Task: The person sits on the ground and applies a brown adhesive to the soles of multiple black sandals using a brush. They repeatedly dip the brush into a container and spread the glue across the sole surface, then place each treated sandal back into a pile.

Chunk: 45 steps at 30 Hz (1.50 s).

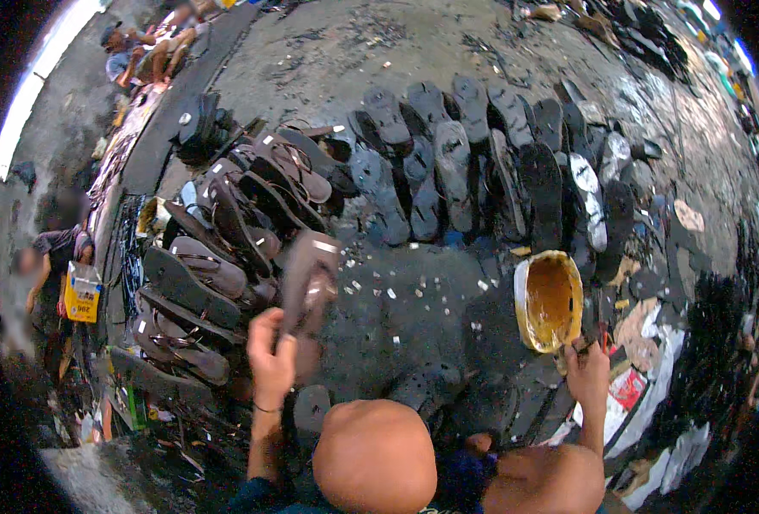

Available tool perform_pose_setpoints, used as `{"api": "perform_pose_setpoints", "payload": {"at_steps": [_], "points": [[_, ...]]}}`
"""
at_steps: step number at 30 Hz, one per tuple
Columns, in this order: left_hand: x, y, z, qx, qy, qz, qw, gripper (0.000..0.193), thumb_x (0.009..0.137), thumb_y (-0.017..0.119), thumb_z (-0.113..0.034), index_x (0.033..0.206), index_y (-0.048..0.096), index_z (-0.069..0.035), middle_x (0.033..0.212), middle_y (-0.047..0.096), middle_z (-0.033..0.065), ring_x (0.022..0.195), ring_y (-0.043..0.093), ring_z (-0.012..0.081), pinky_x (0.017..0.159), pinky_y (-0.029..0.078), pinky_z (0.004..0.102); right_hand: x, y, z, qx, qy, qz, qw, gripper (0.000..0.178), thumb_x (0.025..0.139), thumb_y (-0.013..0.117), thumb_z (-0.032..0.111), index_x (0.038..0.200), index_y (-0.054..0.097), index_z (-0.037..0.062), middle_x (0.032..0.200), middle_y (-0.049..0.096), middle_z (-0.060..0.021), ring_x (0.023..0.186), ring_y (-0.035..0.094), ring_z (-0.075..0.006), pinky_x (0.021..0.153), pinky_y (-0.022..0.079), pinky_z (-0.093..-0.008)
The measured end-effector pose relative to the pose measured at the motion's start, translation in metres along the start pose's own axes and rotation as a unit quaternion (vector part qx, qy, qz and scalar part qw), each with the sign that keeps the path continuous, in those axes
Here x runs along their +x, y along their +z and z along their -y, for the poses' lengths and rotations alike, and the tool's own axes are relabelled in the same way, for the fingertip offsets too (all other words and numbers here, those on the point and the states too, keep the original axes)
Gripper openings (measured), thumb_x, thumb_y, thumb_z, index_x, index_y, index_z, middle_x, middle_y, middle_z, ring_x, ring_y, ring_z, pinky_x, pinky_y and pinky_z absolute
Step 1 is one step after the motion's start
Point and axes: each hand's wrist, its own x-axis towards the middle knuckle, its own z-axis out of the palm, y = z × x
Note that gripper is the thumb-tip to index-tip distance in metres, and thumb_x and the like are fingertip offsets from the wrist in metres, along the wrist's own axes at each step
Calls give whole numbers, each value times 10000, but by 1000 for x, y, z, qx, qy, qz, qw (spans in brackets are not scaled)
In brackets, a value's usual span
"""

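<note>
1. The left hand [272,364] has its thumb and fingers clamped on the near end of a brown sandal [309,270]; the sandal rises from the fingertips, tilted, its far end pointing away from the person.
2. A dark band [268,409] circles the wrist below those fingers.
3. Just left of the left fingers, and beyond them, brown sandals [204,267] lie crowded in overlapping rows, many with straps uppermost and some with small white tags.
4. The right hand [588,373] has its fingers bent and close together at the near rim of a container [522,295]; whether they are clamped on that rim or on something slim beside it, I cannot tell.
5. The container lies directly beyond the right fingertips, its mouth toward the camera, with an amber-brown, smeared inside. The brown sandal is well apart from it, across to the left.
6. Farther out, between and beyond both hands, dark soles [453,167] stand side by side in rows, one with a pale, shiny face.
7. Small pale scraps [396,340] dot the dark floor [431,300] between the two sets of fingers.
8. Nearer the body than either hand's fingers is a bare knee [375,445]; a red-and-white scrap [628,389] lies to the right of the right hand.
</note>
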Motion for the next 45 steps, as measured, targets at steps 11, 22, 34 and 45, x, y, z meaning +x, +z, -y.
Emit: {"api": "perform_pose_setpoints", "payload": {"at_steps": [11, 22, 34, 45], "points": [[-95, 92, 62, 126, -45, 149, 980, 371, 814, 744, -92, 1153, 617, -10, 1072, 636, 144, 1048, 608, 314, 930, 492, 406, -26, -19, 14, -1, 28, 260, 965, 315, 927, 679, 260, 1071, 633, -15, 867, 700, -230, 820, 693, -379, 735, 537, -450], [27, 195, 69, 172, 163, 309, 921, 667, 991, 537, -462, 1476, 440, -13, 1568, 358, 208, 1459, 310, 401, 1207, 206, 411, 13, 40, 112, 433, -79, 76, 895, 286, 859, 784, 168, 1073, 683, 7, 1003, 729, -87, 933, 689, -199, 871, 523, -329], [12, 202, -32, -539, -313, 337, 705, 447, 1064, 384, -361, 1279, 605, -37, 1188, 671, 79, 1053, 646, 222, 918, 518, 351, 26, 50, 160, 377, -236, -49, 894, 212, 854, 770, 99, 1044, 697, 38, 939, 731, -105, 929, 685, -214, 828, 526, -364], [-25, 227, -24, -250, -146, 88, 953, 485, 1069, 441, -374, 1257, 585, 49, 1135, 683, 109, 1017, 661, 195, 905, 531, 347, 44, 34, 172, 415, -157, -218, 869, 164, 914, 707, 144, 1042, 681, 45, 934, 712, -122, 850, 689, -276, 792, 529, -374]]}}
